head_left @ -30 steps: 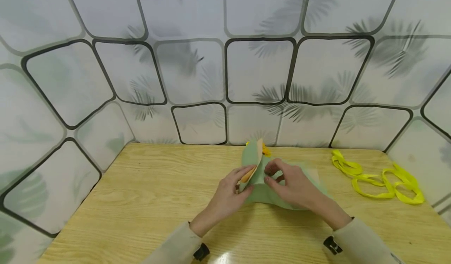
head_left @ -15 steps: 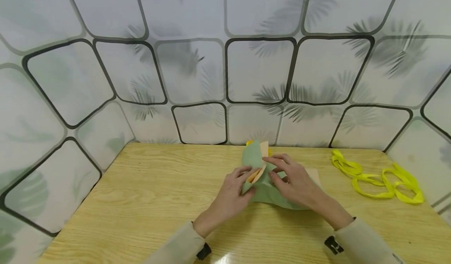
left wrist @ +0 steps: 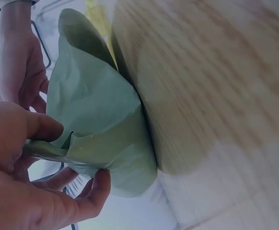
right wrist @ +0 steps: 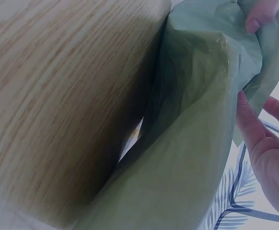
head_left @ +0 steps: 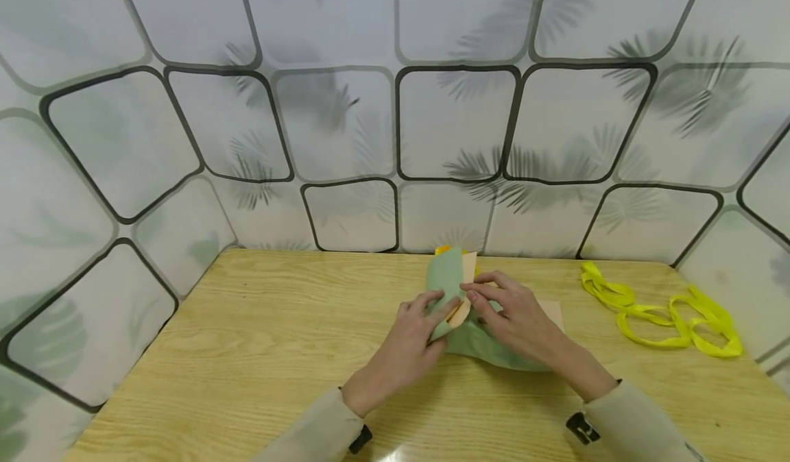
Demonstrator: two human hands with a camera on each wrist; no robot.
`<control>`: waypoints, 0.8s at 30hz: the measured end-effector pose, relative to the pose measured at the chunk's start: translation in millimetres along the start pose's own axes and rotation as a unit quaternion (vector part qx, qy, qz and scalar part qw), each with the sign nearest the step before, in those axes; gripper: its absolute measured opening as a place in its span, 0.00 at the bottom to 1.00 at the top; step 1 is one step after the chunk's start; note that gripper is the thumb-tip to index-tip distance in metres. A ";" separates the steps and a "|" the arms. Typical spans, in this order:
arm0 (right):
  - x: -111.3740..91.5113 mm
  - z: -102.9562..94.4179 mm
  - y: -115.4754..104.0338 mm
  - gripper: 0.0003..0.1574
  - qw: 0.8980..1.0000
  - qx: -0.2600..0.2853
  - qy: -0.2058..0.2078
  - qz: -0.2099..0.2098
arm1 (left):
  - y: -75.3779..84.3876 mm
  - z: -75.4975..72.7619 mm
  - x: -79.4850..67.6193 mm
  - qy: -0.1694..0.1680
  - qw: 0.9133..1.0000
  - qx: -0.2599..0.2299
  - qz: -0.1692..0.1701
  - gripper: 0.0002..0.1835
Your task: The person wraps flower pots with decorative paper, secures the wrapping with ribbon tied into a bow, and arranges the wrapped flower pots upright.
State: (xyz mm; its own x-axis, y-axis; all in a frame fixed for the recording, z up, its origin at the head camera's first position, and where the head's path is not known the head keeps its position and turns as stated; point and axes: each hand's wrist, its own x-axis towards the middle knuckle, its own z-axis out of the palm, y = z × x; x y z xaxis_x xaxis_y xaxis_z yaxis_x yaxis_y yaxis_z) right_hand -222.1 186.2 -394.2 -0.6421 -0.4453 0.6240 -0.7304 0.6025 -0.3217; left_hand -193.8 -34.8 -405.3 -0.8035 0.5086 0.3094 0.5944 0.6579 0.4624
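Observation:
Green wrapping paper with a peach-coloured inner side stands folded into a loose wrap, its lower part spread rightward over the table. Bits of yellow-orange, perhaps petals, show at its top; the rest inside is hidden. My left hand grips the rolled lower part, thumb and fingers on either side of the paper in the left wrist view. Close beside it, my right hand pinches the peach edge between thumb and index finger. The right wrist view shows the right thumb against the paper.
A loose, looped yellow ribbon lies on the right of the wooden table. A patterned cloth backdrop rises behind the table and along both sides.
My right hand has come onto the peach edge and drawn it out to the right, so more of the inner side shows. The left hand has shifted slightly right, still holding the wrapping paper.

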 end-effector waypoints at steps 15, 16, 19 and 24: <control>1.7 1.6 0.9 0.12 1.000 -0.008 -0.008 0.005 | 1.3 0.6 -1.1 -0.025 0.983 0.175 0.049 0.35; 1.6 1.7 1.1 0.11 1.000 -0.006 -0.011 0.007 | 0.4 0.2 -1.1 -0.031 0.985 0.165 0.047 0.36; 1.3 1.3 1.2 0.10 0.999 0.011 -0.030 0.021 | -4.2 -3.7 0.0 -0.059 0.993 0.097 0.031 0.38; 0.0 0.9 1.7 0.10 0.998 0.034 -0.049 0.036 | -15.1 -20.6 6.0 -0.132 0.990 -0.057 -0.007 0.40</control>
State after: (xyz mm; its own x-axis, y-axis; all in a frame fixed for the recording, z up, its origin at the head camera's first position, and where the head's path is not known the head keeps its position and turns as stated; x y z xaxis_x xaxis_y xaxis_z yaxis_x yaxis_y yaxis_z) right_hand -223.6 186.7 -395.4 -0.7102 -0.4674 0.5265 -0.6940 0.5902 -0.4122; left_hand -208.3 -53.1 -393.3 -0.7667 0.6367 0.0820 0.5639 0.6069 0.5602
